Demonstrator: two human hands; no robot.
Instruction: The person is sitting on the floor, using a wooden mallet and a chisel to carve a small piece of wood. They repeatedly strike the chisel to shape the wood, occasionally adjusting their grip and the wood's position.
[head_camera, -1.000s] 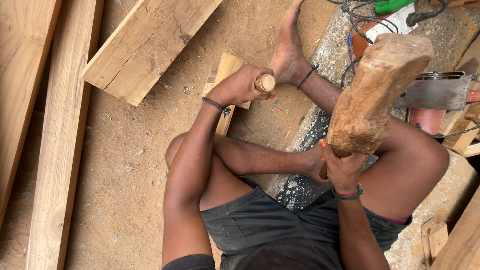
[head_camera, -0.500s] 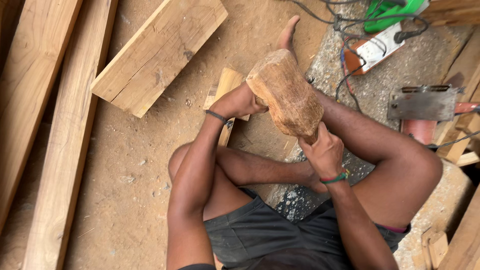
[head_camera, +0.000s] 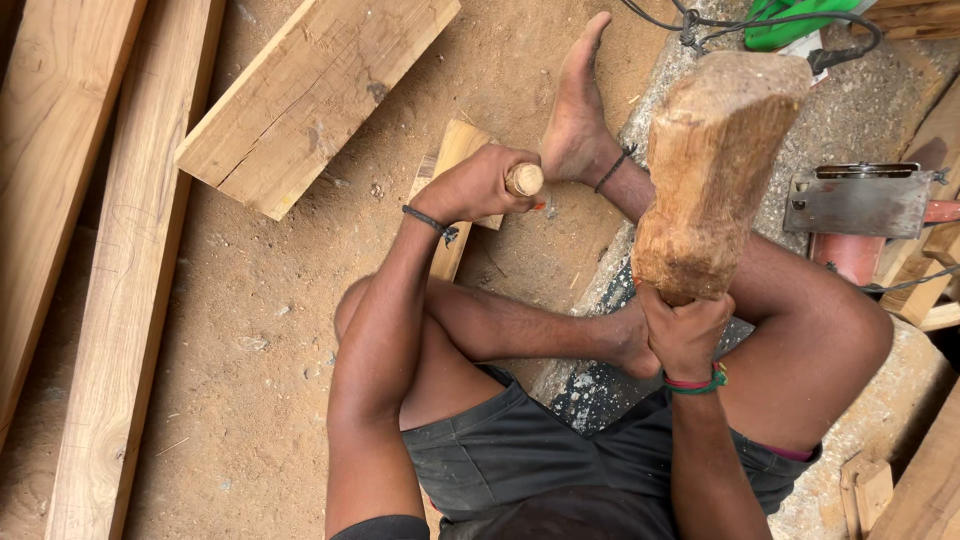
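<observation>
Sawdust floor (head_camera: 250, 330) — planks (head_camera: 110, 250) left | left hand (head_camera: 475, 185) grips chisel (head_camera: 524, 180) | right hand (head_camera: 685, 335) — mallet (head_camera: 715, 170)

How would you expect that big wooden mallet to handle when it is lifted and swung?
The mallet is probably top-heavy: its thick head dwarfs the narrow grip in the right hand. Being solid carved wood, it should stay stiff. Its rough, chipped surface likely resists slipping.

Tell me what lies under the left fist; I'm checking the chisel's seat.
Under the left hand, fingers closed on a wooden handle, lies a small wood block on the dirt floor. The tool's blade and where it meets the block are hidden by the hand.
</observation>
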